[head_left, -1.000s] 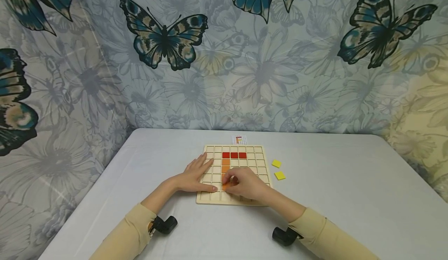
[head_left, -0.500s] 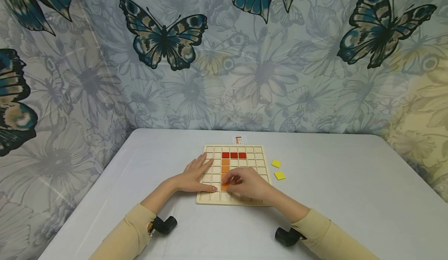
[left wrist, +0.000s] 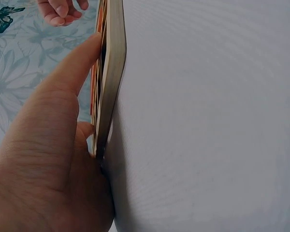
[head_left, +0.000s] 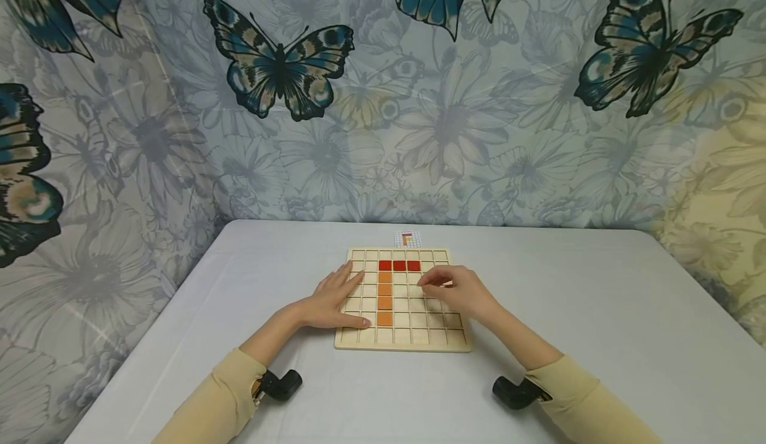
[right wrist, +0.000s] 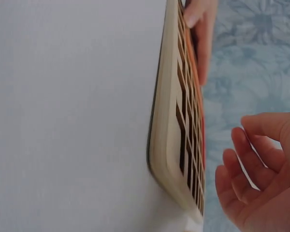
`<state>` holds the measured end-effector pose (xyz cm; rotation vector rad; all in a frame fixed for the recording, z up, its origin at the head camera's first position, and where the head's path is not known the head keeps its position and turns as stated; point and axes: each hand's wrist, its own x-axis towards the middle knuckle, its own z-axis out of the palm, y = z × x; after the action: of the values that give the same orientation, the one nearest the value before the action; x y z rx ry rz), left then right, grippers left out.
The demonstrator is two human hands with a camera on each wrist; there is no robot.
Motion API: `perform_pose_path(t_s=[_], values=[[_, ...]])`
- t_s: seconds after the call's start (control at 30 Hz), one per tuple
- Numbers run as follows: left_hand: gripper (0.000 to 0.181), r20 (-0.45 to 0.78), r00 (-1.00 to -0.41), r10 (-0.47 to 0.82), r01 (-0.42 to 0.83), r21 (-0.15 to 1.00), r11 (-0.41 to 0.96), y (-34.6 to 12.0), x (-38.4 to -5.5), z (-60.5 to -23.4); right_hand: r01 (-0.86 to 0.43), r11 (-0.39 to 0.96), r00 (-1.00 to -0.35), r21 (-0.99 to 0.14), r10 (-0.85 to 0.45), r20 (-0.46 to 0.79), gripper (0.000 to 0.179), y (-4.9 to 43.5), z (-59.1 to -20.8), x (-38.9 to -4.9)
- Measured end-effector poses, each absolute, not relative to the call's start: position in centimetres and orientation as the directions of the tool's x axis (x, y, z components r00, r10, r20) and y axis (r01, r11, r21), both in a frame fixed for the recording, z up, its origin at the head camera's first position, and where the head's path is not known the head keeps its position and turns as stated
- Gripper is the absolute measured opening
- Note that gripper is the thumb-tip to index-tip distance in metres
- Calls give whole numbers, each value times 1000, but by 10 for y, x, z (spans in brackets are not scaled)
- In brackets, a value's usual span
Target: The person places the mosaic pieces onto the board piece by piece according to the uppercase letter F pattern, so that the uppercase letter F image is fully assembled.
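Note:
A wooden grid board (head_left: 419, 337) lies on the table. Three red tiles (head_left: 399, 266) form a row near its far side, and a column of orange tiles (head_left: 385, 289) runs toward me from the leftmost red one. My left hand (head_left: 332, 302) rests spread on the board's left part, its thumb on the board's face in the left wrist view. Over the board's right part hovers my right hand (head_left: 461, 289), fingers loosely bent. In the right wrist view I see nothing between those fingers (right wrist: 239, 176). The yellow tiles are hidden behind the right hand and forearm.
A small printed card (head_left: 407, 238) with a coloured grid pattern lies just beyond the board. White cloth covers the table (head_left: 598, 311). A butterfly-patterned backdrop (head_left: 449, 131) rises behind its far edge.
My right hand has left the nearest orange tile and moved right and away from me, uncovering the orange column. It now blocks the yellow tiles. The left hand has stayed in place.

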<state>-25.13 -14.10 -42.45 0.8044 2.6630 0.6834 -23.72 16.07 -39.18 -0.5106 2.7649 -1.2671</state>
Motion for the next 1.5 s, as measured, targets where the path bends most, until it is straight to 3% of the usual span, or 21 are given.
perform_pose_path(t_s=[0.33,0.7,1.5], values=[[105,-118,-807,578,445,522,728,-140,-251,-424,-175,688,-975,-704,-221,27,13,197,-393,-248],[105,-122,-809,575,442,520,732,-140,-251,-424,-156,745,-983,-649,-181,29,17,225,-396,-256],[104,-132,-812,568,429,524,735,-140,-250,-422,-133,783,-988,-607,-153,19,23,237,-403,-263]])
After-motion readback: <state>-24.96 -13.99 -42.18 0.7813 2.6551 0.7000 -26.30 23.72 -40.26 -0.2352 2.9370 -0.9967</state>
